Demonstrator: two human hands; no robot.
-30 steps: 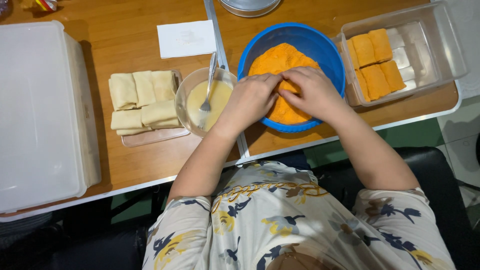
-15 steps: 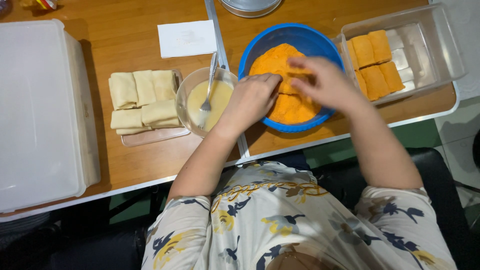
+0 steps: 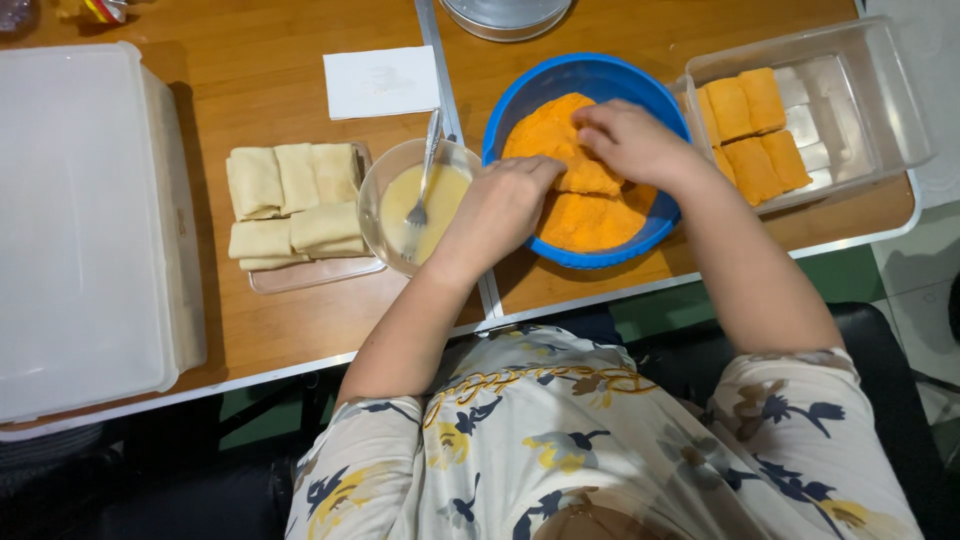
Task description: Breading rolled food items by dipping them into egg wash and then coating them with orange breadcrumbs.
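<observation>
Inside the blue bowl [image 3: 510, 115] of orange crumbs, the left hand [image 3: 505, 205] and right hand [image 3: 630, 140] curl loosely around a crumb-coated roll [image 3: 590, 180]; pressing hard could split it, or nudge the egg-wash bowl [image 3: 385, 205] just left.

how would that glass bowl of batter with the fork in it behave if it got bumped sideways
The glass bowl looks wide and low, so it would probably slide rather than tip. The pale batter is liquid and would likely slosh toward the rim. The fork leans loosely over the edge, so it may swing or slip out.
</observation>
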